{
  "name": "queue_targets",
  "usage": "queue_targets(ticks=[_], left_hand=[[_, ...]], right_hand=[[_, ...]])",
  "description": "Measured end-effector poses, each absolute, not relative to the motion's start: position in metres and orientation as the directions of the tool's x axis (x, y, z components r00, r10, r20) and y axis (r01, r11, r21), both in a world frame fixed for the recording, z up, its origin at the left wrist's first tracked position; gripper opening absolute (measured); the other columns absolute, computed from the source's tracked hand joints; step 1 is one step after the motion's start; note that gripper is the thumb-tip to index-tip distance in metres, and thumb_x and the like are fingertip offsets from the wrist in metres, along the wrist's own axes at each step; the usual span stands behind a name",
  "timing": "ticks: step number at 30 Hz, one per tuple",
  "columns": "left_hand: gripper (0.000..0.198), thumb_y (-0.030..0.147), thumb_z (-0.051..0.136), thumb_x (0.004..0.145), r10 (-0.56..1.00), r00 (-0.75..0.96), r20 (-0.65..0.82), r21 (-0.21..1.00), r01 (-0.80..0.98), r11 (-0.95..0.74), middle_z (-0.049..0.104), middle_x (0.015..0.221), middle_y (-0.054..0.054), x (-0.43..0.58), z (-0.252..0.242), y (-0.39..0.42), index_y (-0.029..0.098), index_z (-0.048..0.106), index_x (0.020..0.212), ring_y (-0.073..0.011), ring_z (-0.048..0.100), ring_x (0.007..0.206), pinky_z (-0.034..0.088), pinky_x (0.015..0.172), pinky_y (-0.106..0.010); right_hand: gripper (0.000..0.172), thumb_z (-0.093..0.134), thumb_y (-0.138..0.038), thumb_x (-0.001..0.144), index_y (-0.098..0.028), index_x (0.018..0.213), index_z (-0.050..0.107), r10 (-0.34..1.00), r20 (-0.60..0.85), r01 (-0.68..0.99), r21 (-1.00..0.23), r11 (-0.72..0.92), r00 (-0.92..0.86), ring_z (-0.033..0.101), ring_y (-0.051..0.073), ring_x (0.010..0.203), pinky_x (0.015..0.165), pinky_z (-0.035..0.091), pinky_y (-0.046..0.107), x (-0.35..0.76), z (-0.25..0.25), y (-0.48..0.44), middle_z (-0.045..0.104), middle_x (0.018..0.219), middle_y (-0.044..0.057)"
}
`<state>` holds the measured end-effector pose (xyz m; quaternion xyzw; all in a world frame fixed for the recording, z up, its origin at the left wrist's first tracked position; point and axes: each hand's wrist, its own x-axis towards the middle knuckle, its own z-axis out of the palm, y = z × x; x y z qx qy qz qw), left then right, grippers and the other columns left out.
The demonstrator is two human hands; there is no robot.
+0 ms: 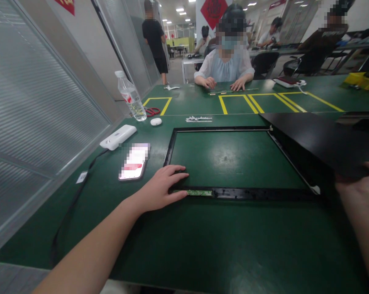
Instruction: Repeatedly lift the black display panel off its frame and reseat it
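Fingers (177,176) of the left hand (160,188) spread loosely at one black frame (264,194), back from the near edge of the green counter (233,241); the right hand (360,194) grips one black panel (319,134). Toward the left edge: one phone (134,162), one bottle (132,98). One co-worker (225,65) sits at the far edge.

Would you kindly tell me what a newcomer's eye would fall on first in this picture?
Probably the thin black frame lying on the green table, with the left hand at its near left corner. Next comes the large dark panel at the right, held by the right hand. The bright, lit phone left of the frame also stands out.
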<state>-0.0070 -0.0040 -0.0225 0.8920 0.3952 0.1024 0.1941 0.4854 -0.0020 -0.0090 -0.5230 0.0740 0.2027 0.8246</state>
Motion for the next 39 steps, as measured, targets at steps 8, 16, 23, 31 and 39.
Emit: queue_targets(ticks=[8, 16, 23, 31, 39], left_hand=[[0.057, 0.054, 0.059, 0.099, 0.744, 0.668, 0.012, 0.425, 0.67, -0.608, 0.049, 0.159, -0.014, -0.008, -0.023, -0.004, 0.023, 0.059, 0.147, -0.0362, 0.045, 0.144, 0.038, 0.118, -0.059], [0.055, 0.053, 0.06, 0.098, 0.743, 0.669, 0.022, 0.425, 0.666, -0.613, 0.052, 0.157, -0.014, -0.006, -0.022, -0.004, 0.024, 0.061, 0.145, -0.0364, 0.048, 0.143, 0.039, 0.118, -0.058], [0.055, 0.054, 0.06, 0.099, 0.746, 0.666, 0.022, 0.43, 0.667, -0.608, 0.05, 0.158, -0.013, -0.008, -0.023, -0.004, 0.026, 0.06, 0.146, -0.0362, 0.046, 0.144, 0.039, 0.118, -0.059], [0.055, 0.053, 0.058, 0.099, 0.741, 0.672, 0.016, 0.428, 0.665, -0.612, 0.05, 0.158, -0.014, -0.008, -0.023, -0.004, 0.024, 0.06, 0.147, -0.0362, 0.046, 0.144, 0.038, 0.118, -0.059], [0.055, 0.052, 0.06, 0.098, 0.743, 0.669, 0.024, 0.429, 0.664, -0.612, 0.052, 0.157, -0.015, -0.006, -0.021, -0.005, 0.024, 0.061, 0.145, -0.0368, 0.047, 0.143, 0.039, 0.118, -0.059]], right_hand=[[0.014, 0.037, -0.017, 0.086, -0.02, 0.076, 0.047, 0.215, -0.401, -0.454, -0.81, 0.371, 0.891, 0.061, 0.016, 0.089, 0.05, 0.052, 0.029, 0.483, -0.003, -0.003, 0.056, 0.106, 0.01], [0.008, 0.041, -0.019, 0.082, -0.022, 0.077, 0.046, 0.26, -0.358, -0.435, -0.818, 0.376, 0.897, 0.061, 0.019, 0.094, 0.062, 0.061, 0.042, 0.488, -0.012, -0.002, 0.054, 0.106, 0.009], [0.008, 0.041, -0.017, 0.08, -0.023, 0.077, 0.045, 0.222, -0.38, -0.436, -0.839, 0.326, 0.898, 0.061, 0.021, 0.094, 0.067, 0.061, 0.047, 0.487, -0.01, -0.002, 0.055, 0.102, 0.01], [0.008, 0.042, -0.015, 0.079, -0.022, 0.076, 0.045, 0.218, -0.388, -0.441, -0.837, 0.324, 0.896, 0.061, 0.019, 0.091, 0.062, 0.06, 0.042, 0.483, -0.007, -0.003, 0.054, 0.099, 0.009], [0.006, 0.048, -0.018, 0.074, -0.022, 0.076, 0.043, 0.228, -0.362, -0.417, -0.866, 0.276, 0.904, 0.059, 0.021, 0.092, 0.059, 0.058, 0.041, 0.496, -0.017, 0.0, 0.052, 0.097, 0.009]])
